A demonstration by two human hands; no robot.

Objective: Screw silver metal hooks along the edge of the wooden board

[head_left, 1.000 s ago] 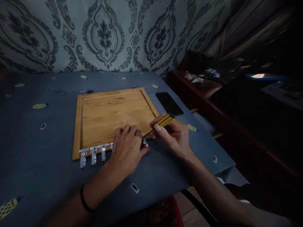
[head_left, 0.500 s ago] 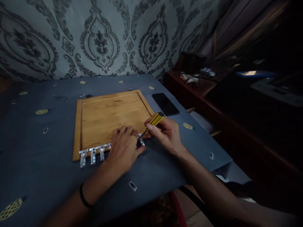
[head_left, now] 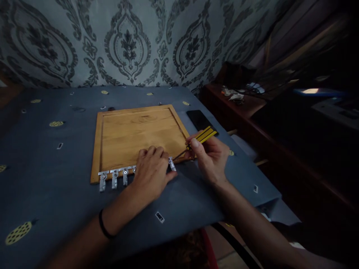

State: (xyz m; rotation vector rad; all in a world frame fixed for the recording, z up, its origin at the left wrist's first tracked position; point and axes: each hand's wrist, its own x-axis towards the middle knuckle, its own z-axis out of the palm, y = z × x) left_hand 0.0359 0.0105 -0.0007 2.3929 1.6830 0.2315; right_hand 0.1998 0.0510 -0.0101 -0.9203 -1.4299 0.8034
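Observation:
A framed wooden panel [head_left: 143,130] lies on the table, with several silver metal hinges [head_left: 114,178] in a row along its near edge. My left hand [head_left: 153,170] rests over that edge, fingers curled and covering part of the row. Its thumb is against the rightmost hinge [head_left: 172,164], which it holds at the edge. In my right hand [head_left: 213,158], closed in a pinch, is a screwdriver [head_left: 206,134] with a yellow and black handle. Its shaft slants down left, and the tip is at or just beside the rightmost hinge; contact cannot be made out.
A black phone [head_left: 200,121] lies right of the panel, behind my right hand. A blue patterned cloth [head_left: 70,160] covers the table, which meets a patterned wall [head_left: 129,48]. Beyond the table's right edge, a dark reddish piece of furniture [head_left: 249,108] holds crumpled items and cables.
My right hand has moved right, and the screwdriver leans lower, its tip shifted off to the hinge's right side. My left hand keeps its place on the panel. The view has shifted slightly.

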